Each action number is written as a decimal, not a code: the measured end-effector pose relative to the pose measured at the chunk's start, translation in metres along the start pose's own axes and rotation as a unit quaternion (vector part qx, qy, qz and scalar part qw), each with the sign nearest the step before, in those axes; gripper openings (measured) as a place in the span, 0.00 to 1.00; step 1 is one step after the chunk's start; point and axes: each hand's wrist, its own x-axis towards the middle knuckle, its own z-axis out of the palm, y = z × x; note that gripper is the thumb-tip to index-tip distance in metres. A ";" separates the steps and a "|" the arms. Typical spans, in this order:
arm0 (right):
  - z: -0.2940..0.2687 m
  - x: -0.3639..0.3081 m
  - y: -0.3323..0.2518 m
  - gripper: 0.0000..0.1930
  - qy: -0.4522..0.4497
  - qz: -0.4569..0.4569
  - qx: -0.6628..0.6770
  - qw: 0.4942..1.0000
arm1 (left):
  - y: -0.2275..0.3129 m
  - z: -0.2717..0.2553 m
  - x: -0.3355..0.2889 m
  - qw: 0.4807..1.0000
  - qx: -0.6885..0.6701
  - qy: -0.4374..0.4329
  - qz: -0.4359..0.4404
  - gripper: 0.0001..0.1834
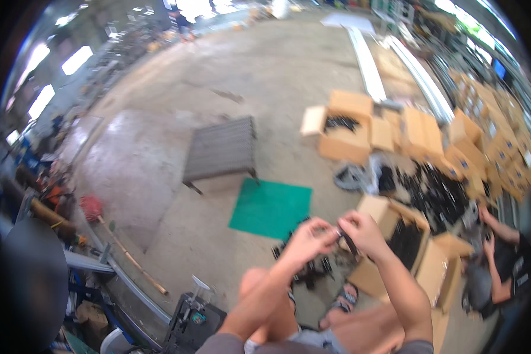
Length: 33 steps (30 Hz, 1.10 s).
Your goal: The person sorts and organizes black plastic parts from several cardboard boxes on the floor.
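Observation:
My left hand (pixel 308 239) and my right hand (pixel 361 231) meet in front of me, fingers closed in pinches. Between them is a small dark curved piece (pixel 348 241); it hangs below my right fingers, and its exact kind is too blurred to tell. My left fingertips touch its near end, where something pale shows. Under my hands, several black parts (pixel 314 272) lie on the floor between my feet. Just right of my right hand stands an open cardboard box (pixel 374 207) holding long black parts (pixel 405 243).
A green mat (pixel 271 207) lies ahead, with a dark slatted low table (pixel 221 150) behind it. Rightward are cardboard boxes (pixel 345 144), a heap of black parts (pixel 433 194) and a seated person (pixel 522 265). A long-handled tool (pixel 133 253) lies left.

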 end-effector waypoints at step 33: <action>0.003 -0.007 0.002 0.22 -0.017 0.130 0.026 0.991 | -0.012 0.009 0.005 0.998 -0.009 0.030 -0.055 0.16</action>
